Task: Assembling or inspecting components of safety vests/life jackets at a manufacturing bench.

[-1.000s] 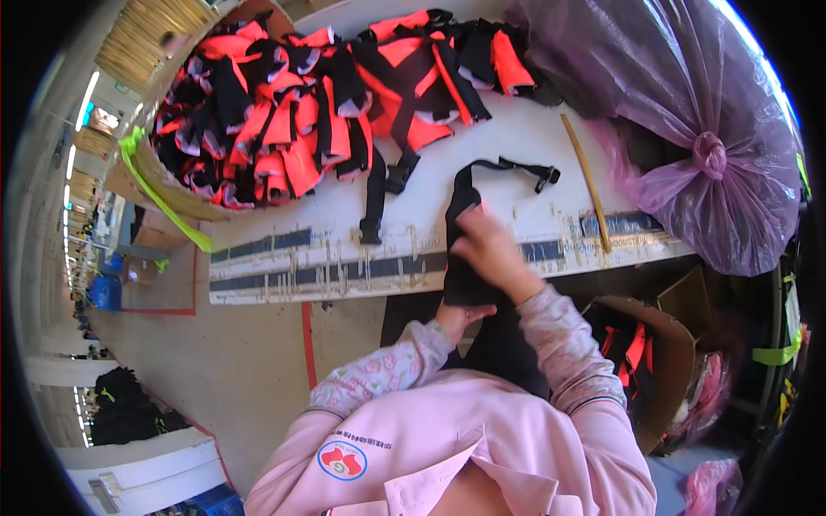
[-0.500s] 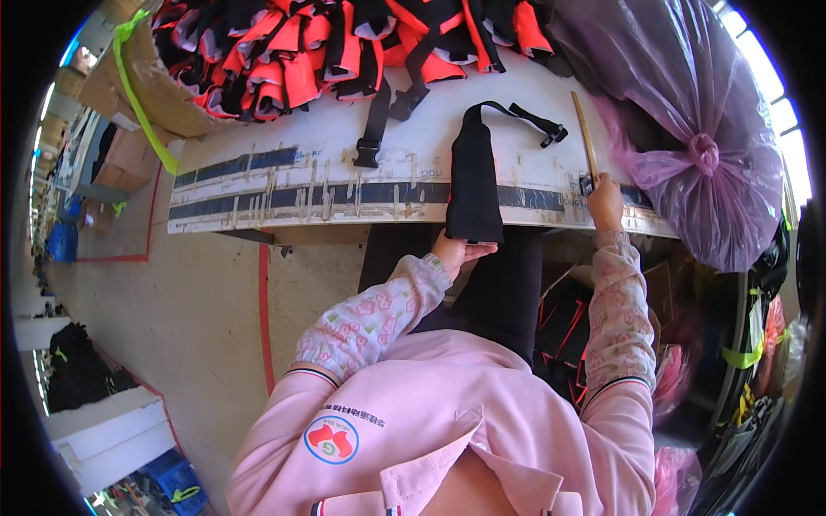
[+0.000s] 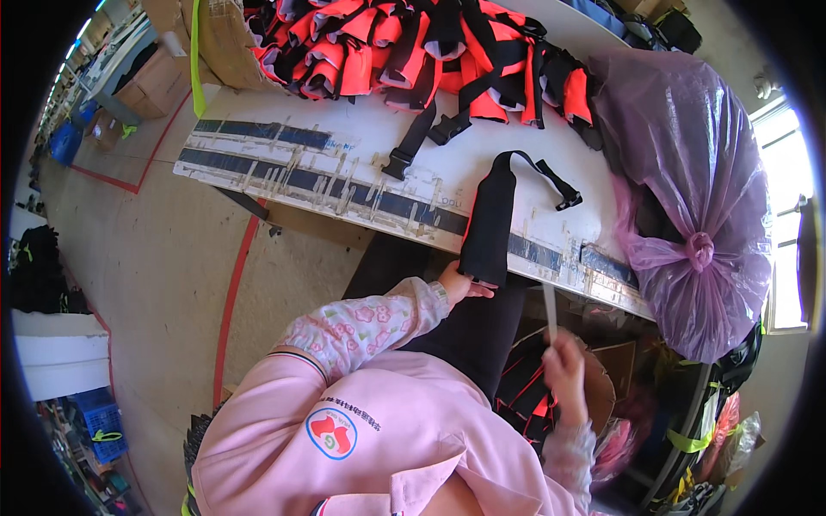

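Desk [image 3: 344, 142]: white top, edge banded in dark blue tape, scuffed. Black fabric piece [image 3: 488, 225] with buckled strap hangs over its near edge; left hand [image 3: 460, 284] pinches the lower end. Right hand [image 3: 564, 365], below desk level, closed on a thin pale stick [image 3: 551, 311], possibly a ruler. Orange-and-black vests [image 3: 430, 43] heaped at the far side; tied purple plastic bag [image 3: 688, 198] at right. Concrete floor [image 3: 146, 258], red line markings.

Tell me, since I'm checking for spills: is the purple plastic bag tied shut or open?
Tied shut: the purple bag is gathered into a knot on its side.
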`<action>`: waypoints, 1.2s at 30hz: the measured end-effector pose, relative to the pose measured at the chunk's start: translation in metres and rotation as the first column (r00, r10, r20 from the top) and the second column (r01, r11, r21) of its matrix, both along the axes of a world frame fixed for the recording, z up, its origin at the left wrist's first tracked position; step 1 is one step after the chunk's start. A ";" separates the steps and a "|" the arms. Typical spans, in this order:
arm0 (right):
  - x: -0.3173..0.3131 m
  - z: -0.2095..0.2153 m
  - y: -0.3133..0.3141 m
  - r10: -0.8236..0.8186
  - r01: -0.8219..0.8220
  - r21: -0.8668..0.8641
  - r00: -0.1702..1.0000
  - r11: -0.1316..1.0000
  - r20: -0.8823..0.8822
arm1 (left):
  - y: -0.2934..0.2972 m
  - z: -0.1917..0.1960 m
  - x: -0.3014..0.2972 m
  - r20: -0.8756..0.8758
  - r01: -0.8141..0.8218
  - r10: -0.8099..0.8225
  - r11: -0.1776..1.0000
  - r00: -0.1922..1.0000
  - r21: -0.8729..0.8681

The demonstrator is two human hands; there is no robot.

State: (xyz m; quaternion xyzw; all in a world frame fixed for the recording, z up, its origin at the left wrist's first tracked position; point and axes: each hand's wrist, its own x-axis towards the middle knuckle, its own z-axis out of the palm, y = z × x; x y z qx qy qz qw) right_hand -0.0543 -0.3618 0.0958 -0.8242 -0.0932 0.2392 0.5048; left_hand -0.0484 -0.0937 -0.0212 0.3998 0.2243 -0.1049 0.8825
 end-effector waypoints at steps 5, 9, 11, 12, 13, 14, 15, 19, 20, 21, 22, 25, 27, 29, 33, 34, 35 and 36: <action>-0.082 0.007 -0.035 0.130 -0.141 0.009 0.882 0.990 -0.453 | -0.009 0.005 0.001 -0.006 -0.122 0.122 0.992 0.993 -0.020; -0.084 0.000 -0.028 0.033 0.026 0.094 0.821 0.995 -0.570 | -0.010 0.007 0.003 0.041 -0.130 0.130 0.991 0.991 0.020; -0.080 -0.002 -0.024 0.055 0.020 0.118 0.801 0.993 -0.596 | -0.012 0.006 0.002 -0.017 -0.166 0.166 0.986 0.986 0.002; -0.078 -0.002 -0.025 0.076 0.015 0.141 0.780 0.990 -0.621 | -0.013 0.005 0.002 -0.074 -0.202 0.201 0.979 0.977 -0.016; -0.077 -0.002 -0.030 0.077 0.016 0.143 0.780 0.990 -0.621 | -0.011 0.008 0.002 -0.075 -0.201 0.200 0.979 0.977 -0.014; -0.077 -0.001 -0.039 0.066 -0.003 0.099 0.765 0.995 -0.641 | -0.010 0.013 0.000 -0.062 -0.166 0.165 0.986 0.984 -0.011; -0.078 0.001 -0.044 0.054 -0.023 0.055 0.749 0.998 -0.660 | -0.008 0.016 0.000 -0.050 -0.130 0.129 0.992 0.990 -0.008; -0.079 0.004 -0.047 0.035 -0.031 0.018 0.782 0.999 -0.623 | -0.004 -0.002 -0.001 0.032 0.011 -0.013 0.998 0.999 0.066; -0.078 0.002 -0.046 0.027 -0.022 0.015 0.781 1.000 -0.624 | -0.004 0.010 -0.001 0.044 -0.033 0.032 0.999 0.999 0.027; -0.077 0.000 -0.044 0.027 0.041 0.091 0.769 0.995 -0.639 | -0.005 0.017 0.000 0.053 -0.077 0.078 0.997 0.996 -0.013; -0.074 -0.001 -0.040 0.036 0.099 0.169 0.757 0.981 -0.652 | -0.005 0.018 -0.001 0.052 -0.075 0.076 0.997 0.996 -0.010; -0.065 0.001 -0.010 0.043 0.059 0.139 0.771 0.989 -0.635 | -0.009 0.015 -0.005 0.036 -0.121 0.119 0.991 0.992 0.059; -0.055 0.001 0.011 0.077 0.009 0.132 0.767 0.991 -0.637 | -0.013 0.009 -0.006 0.034 -0.124 0.121 0.982 0.992 0.140; -0.044 -0.005 0.031 0.046 0.036 0.120 0.782 0.992 -0.621 | -0.013 0.011 -0.008 0.006 -0.059 0.059 0.980 0.998 0.190; -0.011 -0.022 0.077 0.006 0.051 0.084 0.821 0.995 -0.571 | -0.012 0.016 -0.012 -0.076 0.085 -0.062 0.933 0.995 0.349; -0.004 -0.027 0.087 -0.001 0.085 0.119 0.816 0.989 -0.577 | -0.013 0.015 -0.012 -0.079 0.083 -0.060 0.934 0.995 0.348; 0.002 -0.032 0.096 -0.007 0.120 0.155 0.812 0.981 -0.584 | -0.015 0.014 -0.012 -0.094 0.083 -0.049 0.913 0.994 0.400; 0.008 -0.036 0.105 -0.006 0.119 0.155 0.811 0.981 -0.586 | -0.017 0.014 -0.012 -0.108 0.084 -0.039 0.888 0.993 0.452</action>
